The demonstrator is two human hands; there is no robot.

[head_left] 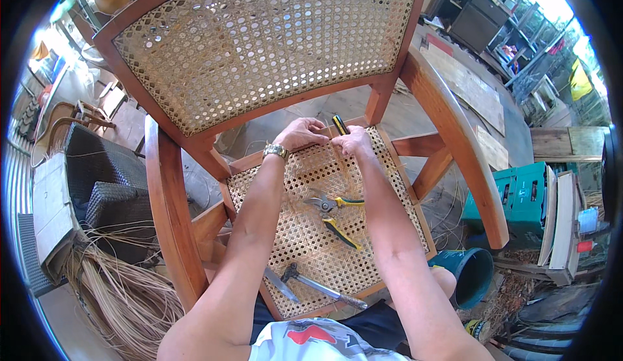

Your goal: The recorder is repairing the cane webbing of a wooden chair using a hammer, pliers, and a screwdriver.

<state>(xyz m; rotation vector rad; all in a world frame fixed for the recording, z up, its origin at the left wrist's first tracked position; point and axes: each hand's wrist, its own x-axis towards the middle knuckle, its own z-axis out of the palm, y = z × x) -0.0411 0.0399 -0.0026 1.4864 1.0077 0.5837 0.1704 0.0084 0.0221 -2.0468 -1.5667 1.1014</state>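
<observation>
A wooden armchair has a woven cane back and cane seat. At the seat's rear rail, my left hand pinches what looks like a thin cane strand, a watch on its wrist. Just right of it, my right hand grips a black-and-yellow handled tool, held upright against the rail; its tip is hidden by the fingers. Pruning shears with yellow-black handles rest open on the seat. Below them lie a hammer and a flat metal blade, its handle end hidden by my left arm.
Dark wicker furniture, cardboard and long cane bundles crowd the left. At right are green crates, a teal bucket and stacked boards. Plywood sheets lie on the floor behind the chair.
</observation>
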